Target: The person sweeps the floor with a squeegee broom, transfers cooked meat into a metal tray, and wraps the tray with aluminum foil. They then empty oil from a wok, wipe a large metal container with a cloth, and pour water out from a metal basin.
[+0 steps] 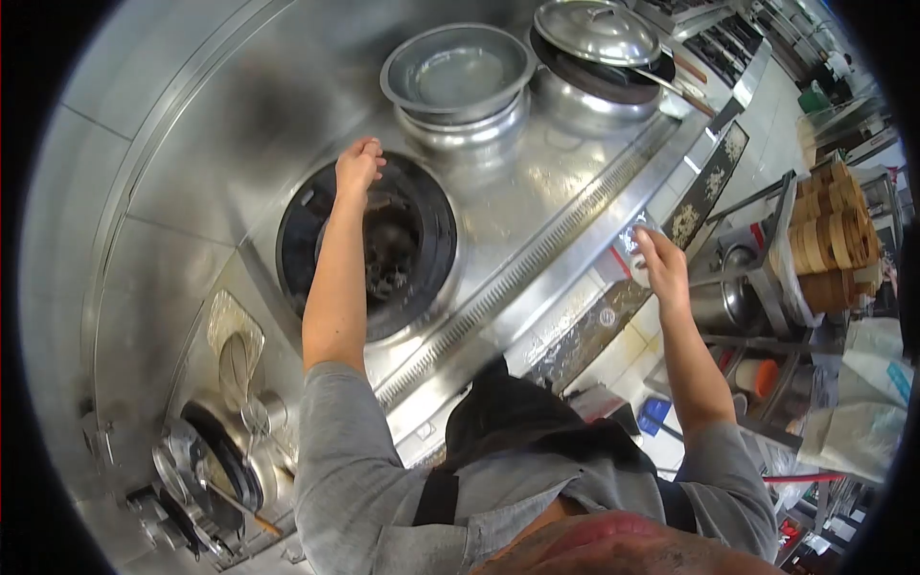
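My left hand (359, 167) is held out over the far rim of a black round wok burner (436, 230), whose dark, open middle shows below my forearm. Its fingers are curled together, and whatever may be in them is hidden. Past the counter's front edge, to the right, is my right hand (663, 266). Thumb and fingers are closed near a shiny, see-through item (636, 237) that I cannot identify. A white and red object shows just under that hand.
A wide metal basin (460, 72) sits on the neighbouring burner, with a lidded wok (596, 34) beyond. A slotted drain (551, 244) runs along the counter front. Strainers (233, 369) and woks lie at left. Bamboo steamers (829, 225) are stacked on a rack at right.
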Tool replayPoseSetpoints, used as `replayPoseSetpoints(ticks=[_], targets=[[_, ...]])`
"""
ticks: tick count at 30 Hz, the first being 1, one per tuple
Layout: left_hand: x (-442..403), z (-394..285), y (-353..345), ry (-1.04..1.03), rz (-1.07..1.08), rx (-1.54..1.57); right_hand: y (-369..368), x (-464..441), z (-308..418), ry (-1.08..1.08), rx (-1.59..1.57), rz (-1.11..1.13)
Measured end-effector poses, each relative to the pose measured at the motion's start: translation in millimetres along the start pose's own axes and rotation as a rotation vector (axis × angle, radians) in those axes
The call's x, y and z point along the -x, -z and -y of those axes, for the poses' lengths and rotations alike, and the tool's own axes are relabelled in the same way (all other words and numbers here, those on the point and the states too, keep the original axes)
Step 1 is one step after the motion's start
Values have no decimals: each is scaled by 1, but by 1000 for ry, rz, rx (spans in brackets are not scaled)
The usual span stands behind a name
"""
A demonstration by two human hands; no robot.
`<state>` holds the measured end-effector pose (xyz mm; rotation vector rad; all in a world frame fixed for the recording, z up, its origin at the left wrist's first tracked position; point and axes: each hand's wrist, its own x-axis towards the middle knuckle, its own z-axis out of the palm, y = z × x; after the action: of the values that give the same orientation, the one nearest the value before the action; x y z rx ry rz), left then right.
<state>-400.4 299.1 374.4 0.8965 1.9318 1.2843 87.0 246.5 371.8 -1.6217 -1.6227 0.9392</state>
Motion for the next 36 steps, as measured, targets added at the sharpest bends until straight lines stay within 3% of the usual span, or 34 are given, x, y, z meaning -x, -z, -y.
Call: replayPoseSetpoints(ticks=[9,12,15,18,20,23,29,30,32,33,36], targets=[[-204,11,-48,146,76,-39,-167,-294,37,-27,-219,-82],[-252,24,-72,107,16,23,-204,-335,60,-80,-369,-125],[-265,22,-86,55,-111,11,-225,-364,71,-82,-247,-84],[-265,16,-83,55,-177,63,-228,-359,90,-156,-271,-217],[-258,9,-76,227,0,-30,-222,-346,102,-175,-350,-220],[-240,3,-72,215,7,28,-201,-308,115,-196,-440,-239],[-131,-28,-53,82,-76,-45,-167,-227,98,-211,-442,-245],[-134,-1,-52,-78,-77,121,-154,-206,95,-251,-382,-166],[-106,-4,-41,-31,73,44,-131,-154,100,-239,-274,-239],[-88,-2,-43,-44,-22,78,-136,-145,76,-171,-438,-341],[-29,-13,-36,-50,43,126,-102,-77,72,-155,-794,-285]])
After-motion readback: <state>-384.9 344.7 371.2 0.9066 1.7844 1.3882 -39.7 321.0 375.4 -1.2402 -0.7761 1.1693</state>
